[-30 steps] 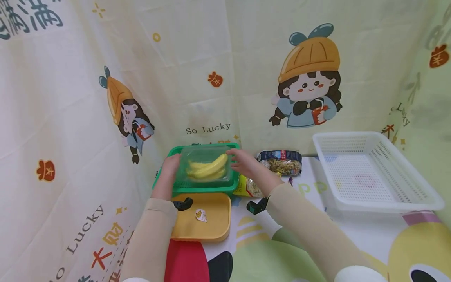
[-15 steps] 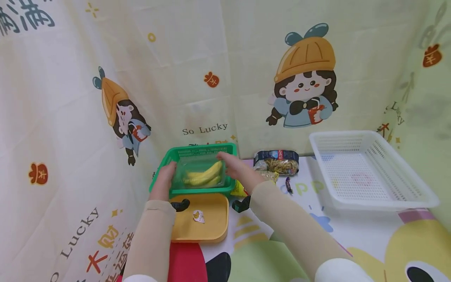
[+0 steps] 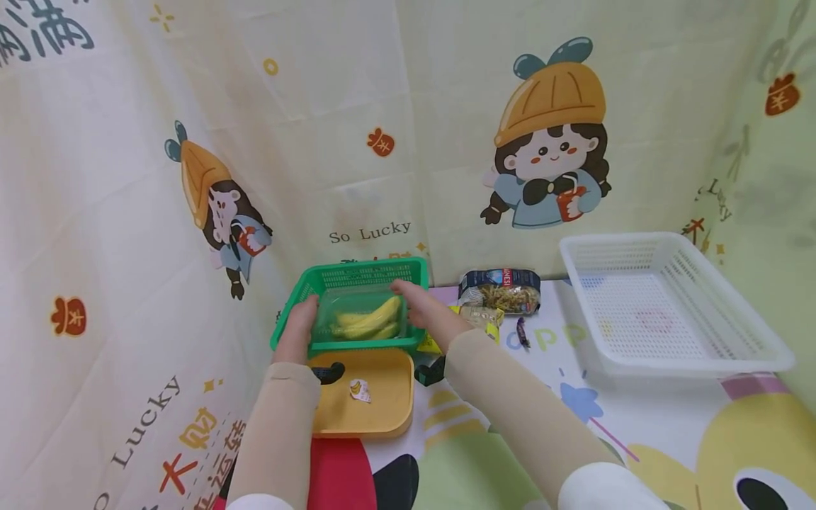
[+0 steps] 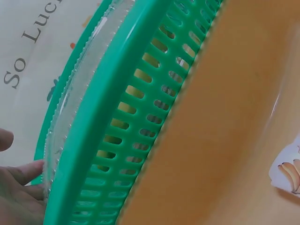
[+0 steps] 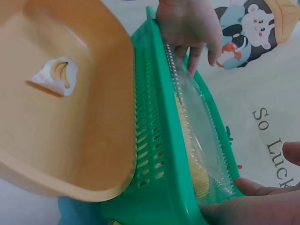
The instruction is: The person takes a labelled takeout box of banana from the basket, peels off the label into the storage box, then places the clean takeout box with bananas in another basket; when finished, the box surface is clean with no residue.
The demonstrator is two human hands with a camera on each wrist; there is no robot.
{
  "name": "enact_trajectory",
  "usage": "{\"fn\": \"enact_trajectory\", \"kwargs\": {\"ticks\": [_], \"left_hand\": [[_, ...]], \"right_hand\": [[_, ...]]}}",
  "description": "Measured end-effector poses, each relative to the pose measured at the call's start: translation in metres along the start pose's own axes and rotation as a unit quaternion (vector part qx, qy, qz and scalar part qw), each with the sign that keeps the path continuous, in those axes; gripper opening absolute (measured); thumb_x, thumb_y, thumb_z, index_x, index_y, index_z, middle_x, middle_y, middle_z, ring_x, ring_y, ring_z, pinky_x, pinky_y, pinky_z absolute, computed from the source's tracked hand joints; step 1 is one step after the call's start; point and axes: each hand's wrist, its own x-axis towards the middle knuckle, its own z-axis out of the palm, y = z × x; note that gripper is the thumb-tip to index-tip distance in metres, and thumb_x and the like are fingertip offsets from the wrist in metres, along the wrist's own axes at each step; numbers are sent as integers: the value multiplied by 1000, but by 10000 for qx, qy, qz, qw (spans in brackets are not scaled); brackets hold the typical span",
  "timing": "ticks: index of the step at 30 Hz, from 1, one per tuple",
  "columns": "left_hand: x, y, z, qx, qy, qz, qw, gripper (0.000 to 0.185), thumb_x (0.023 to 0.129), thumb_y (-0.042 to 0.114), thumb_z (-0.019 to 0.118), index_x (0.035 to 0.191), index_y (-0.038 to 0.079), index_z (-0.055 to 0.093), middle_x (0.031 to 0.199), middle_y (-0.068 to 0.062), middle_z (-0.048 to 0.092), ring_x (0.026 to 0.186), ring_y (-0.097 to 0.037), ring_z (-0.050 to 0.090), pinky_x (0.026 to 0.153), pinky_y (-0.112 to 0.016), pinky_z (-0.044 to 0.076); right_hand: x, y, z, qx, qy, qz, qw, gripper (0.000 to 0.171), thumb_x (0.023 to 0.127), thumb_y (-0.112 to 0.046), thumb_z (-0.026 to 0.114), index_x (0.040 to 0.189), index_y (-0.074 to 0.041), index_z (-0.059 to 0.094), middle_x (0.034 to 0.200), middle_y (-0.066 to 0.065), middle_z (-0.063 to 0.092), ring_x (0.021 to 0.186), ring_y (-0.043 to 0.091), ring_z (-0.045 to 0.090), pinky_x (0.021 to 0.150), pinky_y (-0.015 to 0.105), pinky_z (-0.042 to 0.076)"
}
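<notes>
- Two baskets sit on the cartoon-printed table cover (image 3: 637,418): the bigger is the white basket (image 3: 669,308) on the right side, well apart from the hands.
- Next in size is the green basket (image 3: 357,273) at the far left corner against the printed cloth wall; its slotted side touches the tray in the wrist views.
- Just in front of it lies the yellow tray (image 3: 382,407), with a small banana sticker (image 3: 360,390) on its floor.
- Inside the green basket sits the clear plastic box (image 3: 360,319), lid on, holding the bananas (image 3: 370,320); its rim lies about level with the basket's rim.
- Left hand (image 3: 299,326) grips the box's left end, fingers curled onto the ribbed edge.
- Right hand (image 3: 423,308) holds the box's right end, thumb and fingers set around the clear rim.
- Pasta packet (image 3: 501,290) lies just right of the green basket, at the back of the table.
- Smaller yellow packet (image 3: 474,316) shows beside the right wrist, partly hidden by the sleeve.
- Smallest, a dark wrapped sweet (image 3: 522,333) lies near the pasta.
</notes>
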Motion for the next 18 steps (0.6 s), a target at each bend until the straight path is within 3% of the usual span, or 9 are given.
{"fn": "enact_trajectory", "kwargs": {"ticks": [4,7,9,12,15,18], "left_hand": [[-1,0,0,289,44,299,9991,72,105,48,23,159,3,8,166,-19,7,152,-40,10,124,-55,14],[-5,2,-1,593,117,632,9962,72,104,51,22,159,6,9,166,-18,11,151,-40,15,123,-56,19],[-9,4,-1,805,194,871,9928,72,104,53,24,160,9,10,165,-18,16,150,-40,20,120,-57,24],[-18,9,0,1277,331,1365,9818,74,103,57,25,160,13,12,163,-18,22,147,-41,26,117,-59,28],[-36,15,2,1721,278,1938,9654,74,102,60,28,160,14,15,163,-18,24,147,-42,26,117,-60,27],[-62,20,8,2090,105,2491,9456,72,103,58,30,159,14,20,163,-17,23,149,-41,23,118,-61,24]], "right_hand": [[-7,-1,-6,135,-233,-163,9995,61,95,-24,53,149,-3,36,165,21,-7,153,41,-3,125,52,4],[-20,-5,-18,-34,-650,-429,9970,63,98,-23,49,153,-2,29,164,25,0,152,43,4,126,51,8],[-31,-9,-32,-306,-920,-618,9934,60,102,-25,46,154,-2,27,164,26,9,152,42,12,125,50,13],[-49,-14,-56,-998,-1004,-1003,9848,54,105,-30,43,152,-4,35,162,20,25,149,39,27,123,48,23],[-67,-15,-80,-2017,-669,-1410,9669,47,104,-33,45,146,-11,46,156,13,39,143,35,39,119,47,33],[-87,-12,-101,-3152,-262,-1680,9337,44,103,-36,45,143,-19,52,152,10,46,138,34,46,113,53,39]]}}
